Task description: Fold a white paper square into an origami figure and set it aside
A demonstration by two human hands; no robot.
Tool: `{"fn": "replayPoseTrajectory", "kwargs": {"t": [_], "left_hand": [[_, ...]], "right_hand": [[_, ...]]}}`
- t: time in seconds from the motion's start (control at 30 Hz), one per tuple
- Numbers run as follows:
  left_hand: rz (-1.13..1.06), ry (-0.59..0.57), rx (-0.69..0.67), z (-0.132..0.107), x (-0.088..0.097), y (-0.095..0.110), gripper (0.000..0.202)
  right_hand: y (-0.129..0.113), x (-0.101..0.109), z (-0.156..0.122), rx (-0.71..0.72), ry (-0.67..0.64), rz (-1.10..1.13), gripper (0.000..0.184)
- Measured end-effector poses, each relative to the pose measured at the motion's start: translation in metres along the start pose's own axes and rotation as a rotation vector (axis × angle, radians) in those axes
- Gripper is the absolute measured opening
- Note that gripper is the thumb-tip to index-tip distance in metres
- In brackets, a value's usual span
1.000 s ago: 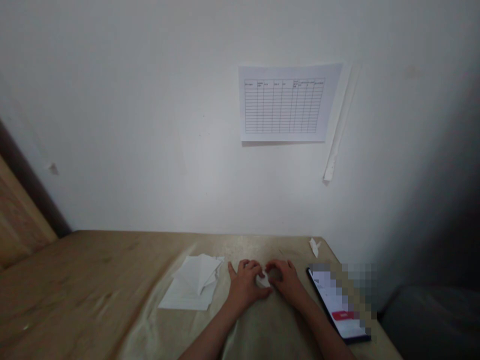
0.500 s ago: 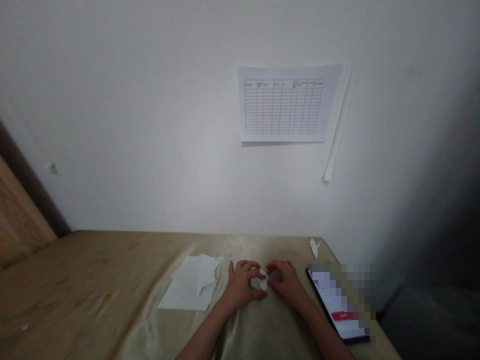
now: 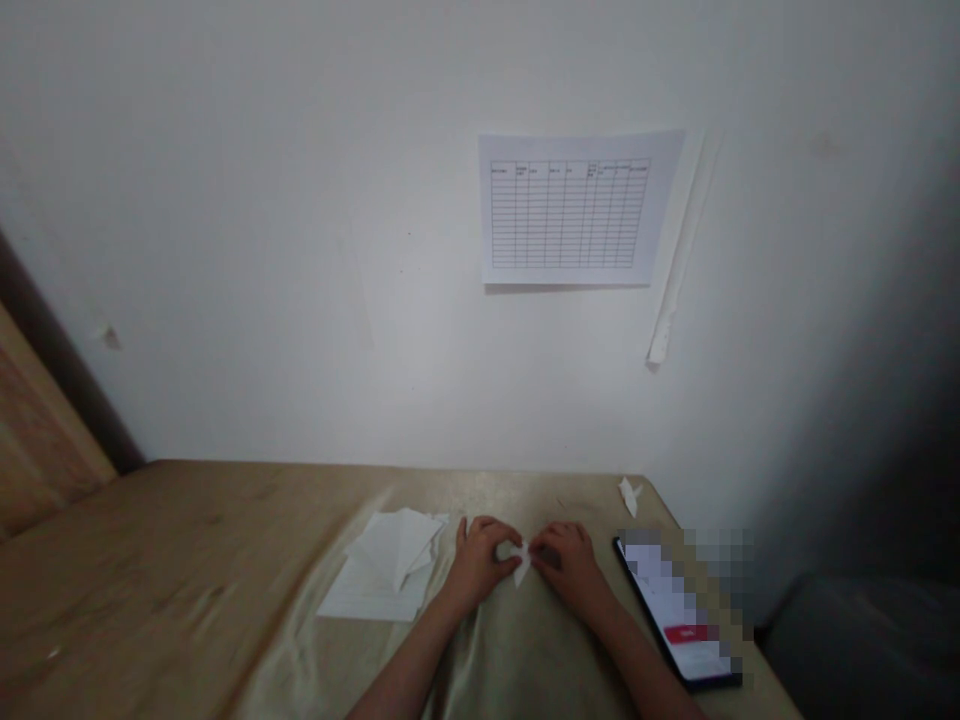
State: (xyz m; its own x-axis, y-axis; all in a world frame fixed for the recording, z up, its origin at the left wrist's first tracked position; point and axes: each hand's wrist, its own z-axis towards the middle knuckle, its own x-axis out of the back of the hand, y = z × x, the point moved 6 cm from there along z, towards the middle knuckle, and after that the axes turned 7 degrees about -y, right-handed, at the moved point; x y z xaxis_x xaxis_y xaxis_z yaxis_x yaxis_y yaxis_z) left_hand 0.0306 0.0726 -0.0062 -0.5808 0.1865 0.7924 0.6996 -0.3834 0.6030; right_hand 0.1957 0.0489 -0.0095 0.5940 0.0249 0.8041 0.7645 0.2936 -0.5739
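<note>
Between my two hands is a small folded piece of white paper (image 3: 522,566), narrow and pointed toward me. My left hand (image 3: 484,560) pinches its left side, thumb and index finger curved in. From the right, my right hand (image 3: 564,556) grips the other edge with its fingertips. The exact folds are too small to make out. Left of my hands lies a stack of white paper sheets (image 3: 367,596) with a creased sheet (image 3: 400,545) on top. A small folded white paper figure (image 3: 629,497) rests near the table's back right corner.
The table (image 3: 210,560) has a shiny tan cover with wrinkles. A tablet or large phone (image 3: 679,610), partly pixelated, lies to the right of my right arm. A printed grid sheet (image 3: 566,210) hangs on the white wall behind. A wooden board (image 3: 45,420) stands at the left.
My left thumb has moved up to the paper's side, and the paper's lower point now shows more. My right fingertips have shifted slightly left. Other things stay put.
</note>
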Motion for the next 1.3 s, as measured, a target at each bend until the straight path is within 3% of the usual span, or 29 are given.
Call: {"fn": "replayPoseTrajectory", "kwargs": {"t": [0.3, 0.8, 1.3], "left_hand": [[0.04, 0.008, 0.008, 0.0, 0.009, 0.001, 0.01], [0.095, -0.023, 0.056, 0.005, 0.002, -0.009, 0.012], [0.097, -0.183, 0.003, -0.003, 0.001, -0.009, 0.047]], "right_hand": [[-0.003, 0.002, -0.001, -0.051, -0.011, -0.064, 0.014], [0.0, 0.0, 0.0, -0.058, -0.009, -0.041, 0.015], [0.001, -0.002, 0.001, -0.065, -0.005, -0.069, 0.015]]}}
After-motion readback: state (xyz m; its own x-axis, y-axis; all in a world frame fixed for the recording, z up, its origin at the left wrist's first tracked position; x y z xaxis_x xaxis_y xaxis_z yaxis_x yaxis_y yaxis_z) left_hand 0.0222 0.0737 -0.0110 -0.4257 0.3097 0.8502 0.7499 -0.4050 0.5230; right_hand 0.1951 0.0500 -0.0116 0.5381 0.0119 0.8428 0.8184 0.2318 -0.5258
